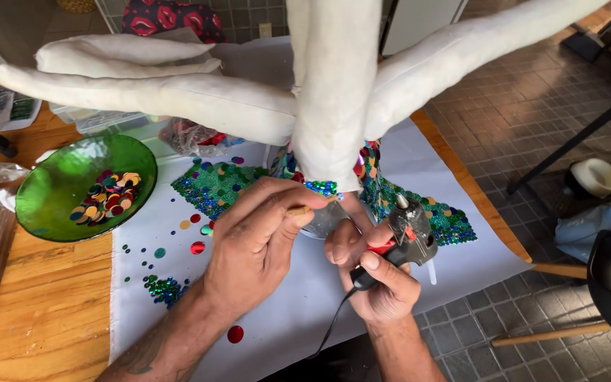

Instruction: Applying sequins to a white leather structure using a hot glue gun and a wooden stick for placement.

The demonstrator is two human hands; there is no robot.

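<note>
Over the white sheet [305, 297] on my wooden table [51, 311] rises one padded white fabric tree form [334, 106], with four soft limbs I can count; it looks light and squashy, sequinned at its base, so I would steady it low on the trunk. Beside it sits one green glass bowl [58, 191] of loose sequins [107, 197], slippery little discs too many to count. My right hand [380, 279] is wrapped tight round one hot glue gun [408, 237], while my left hand [256, 247] pinches one thin wooden stick [298, 210] at the trunk's sequin band.

light: bright, even daylight | shadows: soft, faint | glare: slight on green bowl [58, 185] | focus: sharp, edges bent
</note>
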